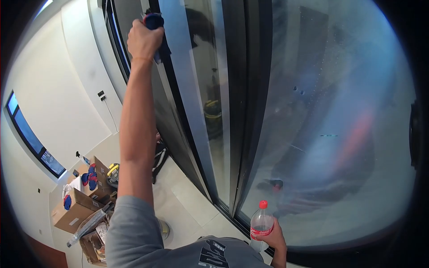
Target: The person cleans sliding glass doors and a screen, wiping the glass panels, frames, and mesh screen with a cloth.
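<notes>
Gripping rounded clear plastic bottle [261, 224]

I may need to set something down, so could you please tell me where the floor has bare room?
Bare pale floor tiles show between the grey T-shirt and the black door frame, right of a partly hidden round container. It is crowded farther left: brown cardboard boxes and a yellow-and-black machine.

The dark blue cloth [154, 21] is partly covered by the left hand [144, 41], the bottle [261, 223] by the right hand [276, 236]. Reflections [357, 138] in the glass panel [295, 134] are blurred. At an upper edge of the front cardboard box [77, 214], a blue-and-red item [67, 203] is too small to be identified.
</notes>
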Demonstrator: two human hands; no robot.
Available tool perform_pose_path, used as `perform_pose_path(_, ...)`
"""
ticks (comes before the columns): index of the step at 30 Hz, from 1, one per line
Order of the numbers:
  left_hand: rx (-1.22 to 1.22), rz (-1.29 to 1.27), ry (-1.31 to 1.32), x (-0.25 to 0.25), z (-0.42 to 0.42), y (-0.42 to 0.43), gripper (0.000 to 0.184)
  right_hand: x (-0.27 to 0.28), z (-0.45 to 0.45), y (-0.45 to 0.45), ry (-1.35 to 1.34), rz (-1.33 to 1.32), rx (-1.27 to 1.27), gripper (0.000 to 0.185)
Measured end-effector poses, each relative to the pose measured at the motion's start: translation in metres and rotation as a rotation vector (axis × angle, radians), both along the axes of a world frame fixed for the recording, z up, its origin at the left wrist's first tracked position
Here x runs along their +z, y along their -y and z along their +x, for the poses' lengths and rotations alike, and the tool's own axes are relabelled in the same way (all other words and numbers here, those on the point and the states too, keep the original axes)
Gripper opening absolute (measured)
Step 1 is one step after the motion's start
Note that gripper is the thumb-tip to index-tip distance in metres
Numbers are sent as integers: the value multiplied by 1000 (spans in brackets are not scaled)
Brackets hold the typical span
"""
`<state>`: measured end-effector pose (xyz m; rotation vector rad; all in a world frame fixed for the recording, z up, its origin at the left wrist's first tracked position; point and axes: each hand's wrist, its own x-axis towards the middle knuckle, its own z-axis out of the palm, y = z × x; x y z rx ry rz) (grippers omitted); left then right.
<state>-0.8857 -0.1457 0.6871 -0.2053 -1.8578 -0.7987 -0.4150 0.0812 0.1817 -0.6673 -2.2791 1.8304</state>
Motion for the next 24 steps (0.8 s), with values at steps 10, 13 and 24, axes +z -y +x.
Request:
perform_pose_path(10,-204,65,103,-61,-12,1,56,-4,0,-5,12,51,44,104)
perform_pose_path(13,-220,71,117,-117,-13,1,50,-13,1,-4,7,44,18,105)
perform_pose_path(24,-509,249,217,-157,1,7,36,-17,-4,-12,15,56,88,104)
